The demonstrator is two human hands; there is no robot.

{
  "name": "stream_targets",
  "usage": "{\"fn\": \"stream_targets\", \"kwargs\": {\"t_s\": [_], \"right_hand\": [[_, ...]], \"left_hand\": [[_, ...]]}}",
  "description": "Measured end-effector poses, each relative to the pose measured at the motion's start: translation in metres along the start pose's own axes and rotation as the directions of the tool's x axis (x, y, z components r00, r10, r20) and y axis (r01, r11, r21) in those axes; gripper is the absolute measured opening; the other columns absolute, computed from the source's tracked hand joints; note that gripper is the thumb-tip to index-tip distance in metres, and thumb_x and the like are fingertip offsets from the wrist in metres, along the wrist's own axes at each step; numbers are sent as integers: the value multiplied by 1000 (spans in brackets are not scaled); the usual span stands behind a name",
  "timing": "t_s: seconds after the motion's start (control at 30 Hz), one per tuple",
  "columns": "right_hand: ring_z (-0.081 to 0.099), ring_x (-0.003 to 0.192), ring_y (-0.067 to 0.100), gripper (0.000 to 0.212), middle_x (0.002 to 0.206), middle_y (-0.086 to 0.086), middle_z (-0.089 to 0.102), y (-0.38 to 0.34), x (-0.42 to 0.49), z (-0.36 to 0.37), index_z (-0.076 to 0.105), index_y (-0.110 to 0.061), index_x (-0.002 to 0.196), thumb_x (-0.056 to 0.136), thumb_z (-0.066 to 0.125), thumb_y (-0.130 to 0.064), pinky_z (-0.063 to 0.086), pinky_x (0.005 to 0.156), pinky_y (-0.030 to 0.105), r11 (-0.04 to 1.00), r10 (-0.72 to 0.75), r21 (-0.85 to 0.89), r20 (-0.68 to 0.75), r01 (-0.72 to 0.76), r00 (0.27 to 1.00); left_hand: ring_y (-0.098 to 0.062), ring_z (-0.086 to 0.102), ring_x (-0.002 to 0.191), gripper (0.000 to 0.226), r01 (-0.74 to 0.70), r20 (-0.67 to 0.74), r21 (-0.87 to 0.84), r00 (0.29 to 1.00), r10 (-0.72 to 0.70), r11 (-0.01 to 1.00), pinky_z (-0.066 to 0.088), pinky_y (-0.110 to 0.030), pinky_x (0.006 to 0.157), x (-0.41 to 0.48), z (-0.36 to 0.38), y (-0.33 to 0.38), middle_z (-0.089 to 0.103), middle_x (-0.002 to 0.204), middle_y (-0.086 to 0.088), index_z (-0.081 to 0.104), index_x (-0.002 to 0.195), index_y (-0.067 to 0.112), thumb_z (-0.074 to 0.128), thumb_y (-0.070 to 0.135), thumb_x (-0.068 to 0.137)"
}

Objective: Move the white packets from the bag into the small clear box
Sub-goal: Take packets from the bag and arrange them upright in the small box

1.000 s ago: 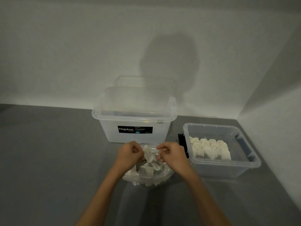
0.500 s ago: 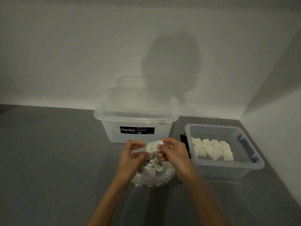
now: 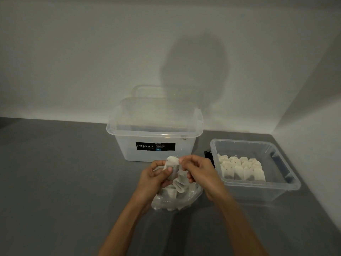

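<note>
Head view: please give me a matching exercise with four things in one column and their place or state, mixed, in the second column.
Things
1. small clear box
2. large box
3. bag
4. raised packet

Place or state
a. pinched by the left hand
b. bears a black label
c. holds rows of white packets
d. crumpled clear plastic

Pairs: 1-c, 2-b, 3-d, 4-a.

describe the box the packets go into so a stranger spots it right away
Look to the far right corner of the grey table. The small clear box sits there, right of the taller Megabox tub. Unlike the tub, it is low, has no label and holds rows of white packets.
</note>
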State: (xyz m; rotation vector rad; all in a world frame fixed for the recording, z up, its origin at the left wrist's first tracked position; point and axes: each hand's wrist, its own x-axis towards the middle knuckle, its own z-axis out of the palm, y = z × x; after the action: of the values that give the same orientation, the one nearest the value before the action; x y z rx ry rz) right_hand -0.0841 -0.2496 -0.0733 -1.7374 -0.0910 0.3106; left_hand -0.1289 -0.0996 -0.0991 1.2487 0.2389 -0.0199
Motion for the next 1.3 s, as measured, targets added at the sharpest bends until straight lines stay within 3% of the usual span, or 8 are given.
{"fn": "stream_targets", "kwargs": {"t_s": [0.2, 0.37, 0.47, 0.6, 0.8, 0.93, 1.1, 1.3], "right_hand": [[56, 57, -6, 6, 69, -11, 63, -6, 5, 4, 74, -16, 88, 86, 69, -19, 43, 58, 11, 968, -169, -186, 14, 169, 985], [62, 71, -2, 9, 72, -14, 67, -17, 15, 1, 76, -19, 90, 83, 73, -23, 48, 67, 10, 859, -272, -409, 143, 307, 952], [60, 61, 3, 11, 72, -7, 65, -14, 26, 2, 75, -11, 95, 86, 68, -12, 46, 57, 9, 817, -197, -512, 182, 264, 963], [62, 67, 15, 16, 92, 9, 69, 13, 40, 20, 72, -5, 94, 91, 56, -4, 56, 69, 24, 600, -53, -767, 246, 228, 968], [65, 95, 28, 20, 105, 15, 67, 38, 43, 47, 66, -3, 106, 92, 52, -2, 40, 67, 31, 175, -2, -951, 259, 255, 966], [66, 96, 28, 19, 106, 13, 67, 45, 47, 49, 67, -6, 106, 90, 57, -4, 50, 75, 35, 67, 4, -964, 260, 259, 966], [65, 95, 28, 19, 105, 13, 67, 48, 48, 46, 67, -6, 106, 90, 58, -4, 52, 77, 36, 87, -40, -959, 268, 271, 962], [58, 70, 24, 15, 87, 11, 67, 34, 31, 34, 63, -8, 92, 93, 50, -17, 44, 60, 30, 397, -245, -875, 191, 278, 951]], "left_hand": [[-24, 70, 92, 32, 0, 51, 85, 999, -5, 996, 58, -36, 84, 2, -5, 3, 73, 98, -11, 58, 113, 6, 67, 15, 85], [-12, 69, 84, 18, -212, 39, 304, 977, 210, 929, 54, -19, 72, 10, -8, 18, 72, 93, -5, 68, 99, 10, 70, 18, 83], [-11, 65, 73, 11, -220, 4, 414, 971, 240, 883, 53, -18, 68, 19, -17, 18, 70, 83, -14, 69, 90, 3, 69, 12, 85], [2, 57, 60, 12, -167, -31, 567, 974, 223, 807, 46, -10, 59, 28, -29, 11, 66, 72, -4, 69, 87, 3, 70, 15, 84], [-4, 59, 60, 9, -90, -104, 591, 977, 186, 802, 50, -13, 58, 29, -37, 7, 67, 73, -7, 68, 89, 3, 69, 11, 85], [-7, 58, 58, 8, -58, -144, 550, 976, 163, 833, 51, -16, 56, 28, -40, 10, 66, 69, -6, 65, 93, 4, 67, 7, 86], [-9, 54, 49, 7, -68, -124, 552, 979, 163, 831, 48, -18, 53, 25, -43, 12, 62, 58, -3, 61, 91, 8, 60, 1, 88], [-23, 64, 75, 26, -28, -55, 653, 995, 84, 756, 57, -27, 69, 27, -48, 12, 71, 91, -14, 73, 81, 7, 51, -1, 91]]}}
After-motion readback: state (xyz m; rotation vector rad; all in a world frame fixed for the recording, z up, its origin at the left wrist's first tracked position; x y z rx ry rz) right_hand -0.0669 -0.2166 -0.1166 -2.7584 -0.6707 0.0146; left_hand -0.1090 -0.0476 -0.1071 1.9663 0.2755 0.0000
